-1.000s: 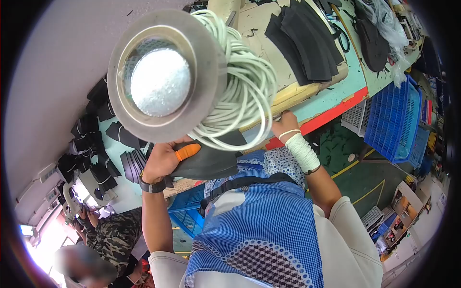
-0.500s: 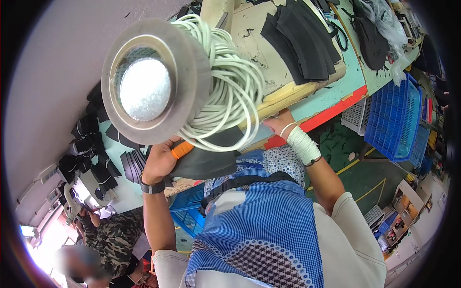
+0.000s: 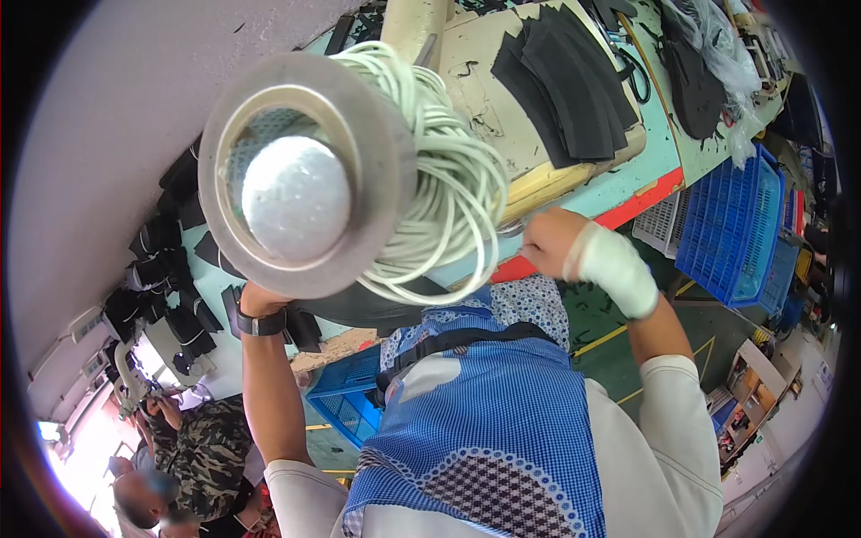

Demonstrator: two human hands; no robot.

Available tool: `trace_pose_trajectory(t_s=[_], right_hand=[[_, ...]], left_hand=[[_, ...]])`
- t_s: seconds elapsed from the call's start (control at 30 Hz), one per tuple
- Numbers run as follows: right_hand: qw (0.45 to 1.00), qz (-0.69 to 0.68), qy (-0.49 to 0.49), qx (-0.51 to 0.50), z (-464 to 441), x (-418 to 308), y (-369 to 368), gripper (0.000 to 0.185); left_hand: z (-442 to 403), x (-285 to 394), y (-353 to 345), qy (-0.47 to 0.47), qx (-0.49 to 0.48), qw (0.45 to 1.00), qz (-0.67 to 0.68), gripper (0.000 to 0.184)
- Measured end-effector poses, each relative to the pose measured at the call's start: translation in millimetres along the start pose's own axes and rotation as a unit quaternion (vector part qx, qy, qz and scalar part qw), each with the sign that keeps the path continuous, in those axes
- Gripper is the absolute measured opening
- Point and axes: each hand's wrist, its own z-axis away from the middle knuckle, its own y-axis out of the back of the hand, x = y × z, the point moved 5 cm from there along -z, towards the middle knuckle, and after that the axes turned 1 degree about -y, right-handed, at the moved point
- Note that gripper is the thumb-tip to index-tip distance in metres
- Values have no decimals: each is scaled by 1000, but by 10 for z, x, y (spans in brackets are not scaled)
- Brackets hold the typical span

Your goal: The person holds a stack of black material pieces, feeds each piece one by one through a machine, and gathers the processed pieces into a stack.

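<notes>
My left hand (image 3: 262, 298) is at the left of the work table, almost wholly covered by a round metal-rimmed fixture (image 3: 213, 193); its fingers are hidden. Close beside it lies a dark sheet piece (image 3: 368, 308), partly covered by the fixture and a hanging coil of pale cord (image 3: 448, 179). Over the table's red front edge is my right hand (image 3: 552, 240), wrist wrapped in white. Its fingers are curled closed and slightly blurred, and what they hold, if anything, I cannot make out. Beyond it, a pale padded board (image 3: 538, 193) carries stacked dark strips (image 3: 574, 90).
Blue crates (image 3: 731, 224) stand on the green floor at the right. Black-handled scissors (image 3: 639, 76) lie past the strips. Dark bundled pieces (image 3: 157, 235) line the table's left side. A person in a camouflage top (image 3: 211, 448) is at lower left.
My right hand has pulled back to the right from the board's edge, fingers now curled. My left hand has moved left, its orange-covered finger now hidden. The fixture appears shifted slightly right and down.
</notes>
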Motion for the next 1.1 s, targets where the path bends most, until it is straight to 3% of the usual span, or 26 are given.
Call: trace_pose_trajectory(t_s=[0.03, 0.1, 0.13, 0.17, 0.23, 0.3, 0.33, 0.4, 0.43, 0.5, 0.53, 0.6, 0.63, 0.7, 0.83, 0.9, 0.93, 0.97, 1.03, 1.1], right_hand=[[973, 60, 153, 159, 221, -273, 199, 29], [926, -147, 156, 312, 556, -703, 660, 20], [925, -148, 155, 313, 386, -743, 693, 20], [877, -60, 212, 428, 250, -775, 836, 18], [803, 34, 259, 535, 257, -744, 972, 16], [909, -8, 241, 340, 139, -621, 970, 14], [919, -19, 228, 320, 351, -660, 1062, 10], [832, 58, 212, 510, 816, -716, 1255, 5], [791, 83, 139, 589, 1009, -719, 1330, 9], [750, 234, 198, 587, 894, -591, 1375, 16], [778, 210, 200, 557, 724, -526, 1289, 22], [833, 126, 233, 487, 297, -546, 1037, 34], [856, 64, 261, 442, 119, -647, 933, 39], [874, 80, 248, 409, -4, -810, 910, 43], [934, 28, 189, 301, 279, -483, 978, 31], [949, -121, 213, 200, 503, -350, 1046, 20], [961, -182, 149, 145, 544, -293, 1042, 12], [961, -181, 149, 147, 493, -303, 1020, 12], [925, -88, 293, 226, 330, -481, 938, 9], [898, -20, 313, 309, 81, -677, 881, 10]], left_hand=[[-39, -21, 4, -12, 7, 1000, 12, 30], [-126, 17, -77, -44, 13, 998, 35, 29], [-179, 12, -165, -67, 10, 997, 34, 29], [-231, 8, -230, -84, 8, 996, 35, 29], [-306, 36, -318, -104, 4, 993, 49, 28], [-339, 94, -336, -108, -1, 991, 83, 28], [-340, 173, -319, -102, -6, 989, 106, 27], [-354, 350, -258, -91, -19, 982, 163, 27], [-358, 411, -243, -88, -25, 976, 198, 26], [-406, 495, -173, -123, 12, 943, 310, 30], [-425, 409, -179, -127, 10, 942, 310, 30], [-401, 30, -296, -161, -43, 983, 76, 25], [-356, 94, -288, -126, -23, 990, 61, 24], [-303, 137, -247, -74, 3, 996, 40, 23], [-205, 121, -101, -36, 6, 997, 64, 24], [-155, 117, -66, -19, 3, 997, 74, 25], [-152, 118, -42, -12, 1, 997, 75, 25], [-165, 114, -38, -12, -4, 997, 74, 25], [-177, 101, -60, -13, -15, 997, 72, 26], [-179, 55, -118, -17, -22, 997, 68, 26]])
